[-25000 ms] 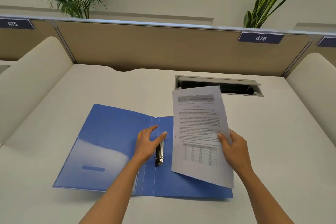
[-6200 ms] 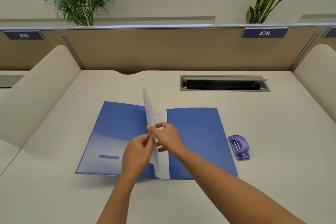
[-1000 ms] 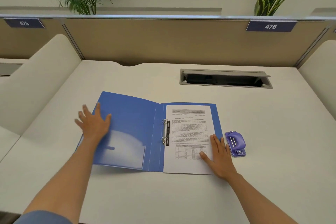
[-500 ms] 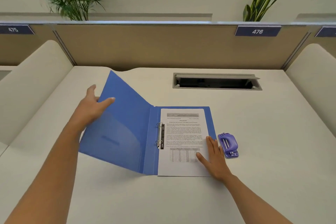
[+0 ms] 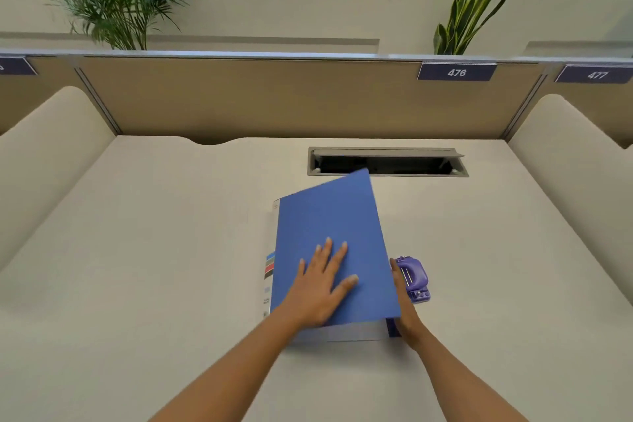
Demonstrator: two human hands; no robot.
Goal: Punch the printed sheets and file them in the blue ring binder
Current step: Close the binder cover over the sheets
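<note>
The blue ring binder (image 5: 329, 216) lies in the middle of the desk with its front cover folded down almost flat. My left hand (image 5: 322, 288) rests flat on that cover, fingers spread. A pale strip of the printed sheet (image 5: 352, 333) shows under the cover's near edge. My right hand (image 5: 406, 322) is at the binder's near right corner, its fingers hidden beneath the cover. The purple hole punch (image 5: 412, 279) stands just right of the binder, beside my right thumb.
An open cable hatch (image 5: 387, 164) is set into the desk just behind the binder. A tan partition (image 5: 274, 96) closes the back, and padded side dividers (image 5: 51, 154) flank the white desk (image 5: 154, 250). Plants stand behind the partition.
My left hand has swung the front cover from standing open on the left over onto the filed sheet and now lies on it. My right hand has stayed at the sheet's right edge, now covered.
</note>
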